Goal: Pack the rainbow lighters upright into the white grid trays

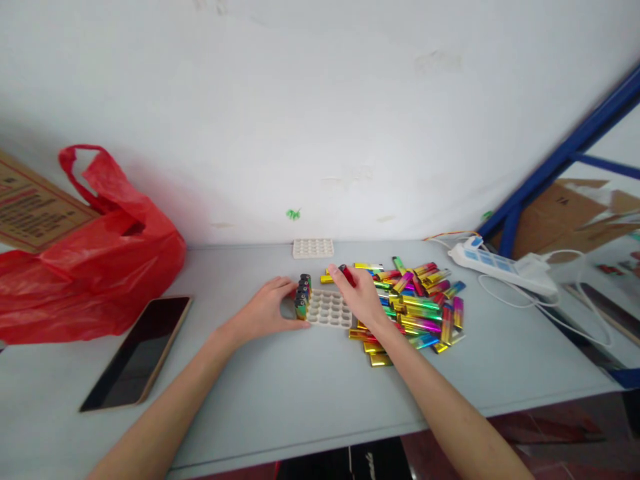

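Observation:
A white tray with rows of round pockets (pixel 329 309) lies on the grey table in front of me. Several lighters with black tops (pixel 303 293) stand upright in a row along its left end. My left hand (pixel 273 307) curves around that end, thumb at the near corner and fingers behind the row, steadying the tray. Over the tray's right side, my right hand (pixel 357 293) pinches a red lighter (pixel 346 273) with a dark end pointing up. Just right of the tray, partly under my right wrist, spreads a pile of shiny multicoloured lighters (pixel 420 303).
A second white pocketed tray (pixel 313 249) rests against the wall. Leftward are a phone (pixel 140 353), a red plastic bag (pixel 115 253) and a cardboard box (pixel 37 207). On the right, a power strip (pixel 500 267) trails white cables beside a blue metal frame (pixel 565 160).

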{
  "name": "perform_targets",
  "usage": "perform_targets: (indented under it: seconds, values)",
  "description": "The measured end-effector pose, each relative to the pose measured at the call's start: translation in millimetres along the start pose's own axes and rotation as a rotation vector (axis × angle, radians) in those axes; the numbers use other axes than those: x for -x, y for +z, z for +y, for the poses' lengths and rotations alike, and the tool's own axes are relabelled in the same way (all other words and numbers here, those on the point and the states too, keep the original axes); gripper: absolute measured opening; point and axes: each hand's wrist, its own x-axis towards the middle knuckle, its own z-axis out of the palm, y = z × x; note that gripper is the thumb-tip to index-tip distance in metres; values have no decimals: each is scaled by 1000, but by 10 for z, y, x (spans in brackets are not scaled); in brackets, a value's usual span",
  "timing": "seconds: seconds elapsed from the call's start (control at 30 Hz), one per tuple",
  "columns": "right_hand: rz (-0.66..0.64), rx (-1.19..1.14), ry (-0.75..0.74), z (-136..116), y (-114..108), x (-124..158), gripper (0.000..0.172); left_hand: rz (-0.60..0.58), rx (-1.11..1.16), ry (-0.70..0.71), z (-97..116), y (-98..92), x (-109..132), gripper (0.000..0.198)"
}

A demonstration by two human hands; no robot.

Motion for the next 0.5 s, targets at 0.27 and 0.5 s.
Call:
perform_targets:
  seconds: [0.27,0.5]
  values:
    - [80,181,-58,-45,5,79,48,1,25,-2,-4,-4,4,61]
    - [83,203,-62,-54,6,97,47,-7,8,5,-7,0,8,59]
